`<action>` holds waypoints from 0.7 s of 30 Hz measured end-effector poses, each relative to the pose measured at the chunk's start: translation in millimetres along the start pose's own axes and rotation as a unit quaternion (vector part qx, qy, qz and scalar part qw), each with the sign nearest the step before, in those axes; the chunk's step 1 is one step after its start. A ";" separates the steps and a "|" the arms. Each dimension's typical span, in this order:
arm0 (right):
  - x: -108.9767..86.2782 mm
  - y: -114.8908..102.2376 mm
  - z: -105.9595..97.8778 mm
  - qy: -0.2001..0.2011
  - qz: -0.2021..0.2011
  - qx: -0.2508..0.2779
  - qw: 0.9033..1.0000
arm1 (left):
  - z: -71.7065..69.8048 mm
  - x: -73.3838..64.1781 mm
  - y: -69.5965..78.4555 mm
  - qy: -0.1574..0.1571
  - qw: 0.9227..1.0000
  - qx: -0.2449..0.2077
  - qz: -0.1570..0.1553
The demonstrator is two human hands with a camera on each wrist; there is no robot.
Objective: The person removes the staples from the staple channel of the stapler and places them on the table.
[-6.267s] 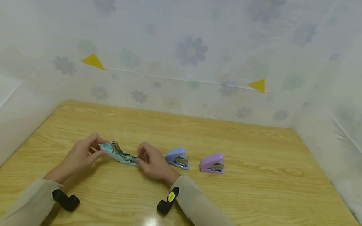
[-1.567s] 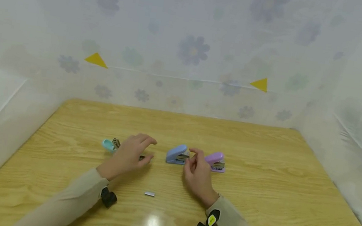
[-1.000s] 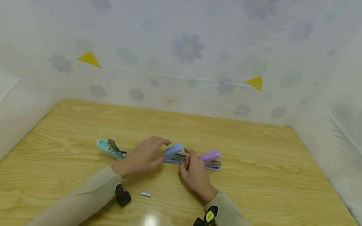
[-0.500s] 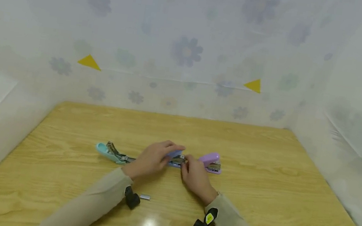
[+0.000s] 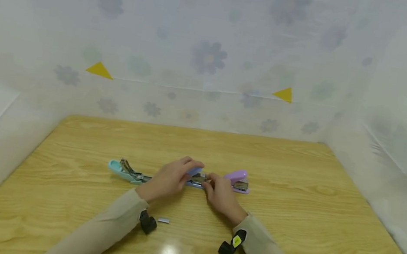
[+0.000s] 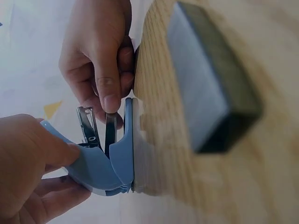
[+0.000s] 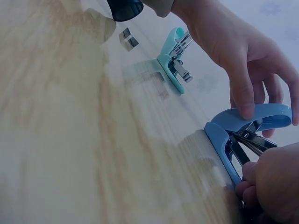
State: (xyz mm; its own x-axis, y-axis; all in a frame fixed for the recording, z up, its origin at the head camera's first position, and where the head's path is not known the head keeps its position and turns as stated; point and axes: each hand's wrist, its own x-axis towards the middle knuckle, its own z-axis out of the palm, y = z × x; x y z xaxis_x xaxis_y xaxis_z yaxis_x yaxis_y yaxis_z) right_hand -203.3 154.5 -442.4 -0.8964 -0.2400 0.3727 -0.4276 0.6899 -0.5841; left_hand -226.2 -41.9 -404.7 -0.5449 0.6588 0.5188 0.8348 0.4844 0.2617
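Left fingers (image 6: 58,151) grip a blue stapler (image 6: 93,169). Right fingers (image 6: 106,84) pinch its metal rail (image 6: 110,130). At three o'clock sits a purple stapler (image 5: 235,176).

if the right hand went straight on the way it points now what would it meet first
The right hand would likely meet the blue stapler, whose metal rail it touches; beyond is the left hand, though depth is unclear.

Around blue mini stapler (image 6: 100,170): wide lane at 12 o'clock toward flowered cloth (image 5: 159,50); narrower lane at 6, between sleeves (image 5: 106,222). Left hand (image 5: 169,180) blocks 9, opened turquoise stapler (image 5: 127,175) beyond. Right hand (image 5: 222,194) blocks 3, purple stapler (image 5: 236,176) beside. Staple strip (image 5: 163,220) at 7.
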 end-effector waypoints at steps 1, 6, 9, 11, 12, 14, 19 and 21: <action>0.7 0.1 -0.2 -0.002 0.002 0.001 1.000 | -0.4 0.2 -0.2 0.001 1.000 0.002 -0.002; 3.4 -1.0 0.6 -0.001 0.004 0.007 1.000 | -1.8 -0.5 -3.2 0.000 1.000 -0.003 -0.024; 4.4 -1.5 0.8 -0.002 0.004 0.010 1.000 | -2.9 -1.4 -5.1 -0.007 0.999 -0.009 -0.041; 4.7 -1.8 0.5 -0.003 0.005 0.010 1.000 | -4.0 -1.6 -5.8 -0.010 0.999 -0.011 -0.052; 4.7 -1.9 0.3 -0.004 0.005 0.010 1.000 | -4.2 -1.8 -6.3 -0.010 0.998 -0.013 -0.056; 4.2 -2.2 0.3 -0.005 0.005 0.007 1.000 | -5.2 -2.3 -6.4 -0.010 0.997 -0.022 -0.067; 1.4 -2.2 -0.3 -0.008 0.009 0.009 1.000 | -6.0 -5.3 -7.5 -0.008 0.995 -0.057 -0.086; 0.5 -2.1 -0.8 -0.006 0.010 0.010 1.000 | -6.0 -6.0 -8.0 -0.007 0.994 -0.068 -0.089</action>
State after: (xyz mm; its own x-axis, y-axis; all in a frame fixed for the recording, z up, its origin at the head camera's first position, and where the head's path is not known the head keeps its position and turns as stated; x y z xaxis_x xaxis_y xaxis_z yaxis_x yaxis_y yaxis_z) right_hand -202.8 153.5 -440.4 -0.9060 -0.2351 0.3521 -0.4119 0.6813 -0.6051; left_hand -229.1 -53.1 -405.1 -0.6856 0.5771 0.4437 0.7271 0.5121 0.4572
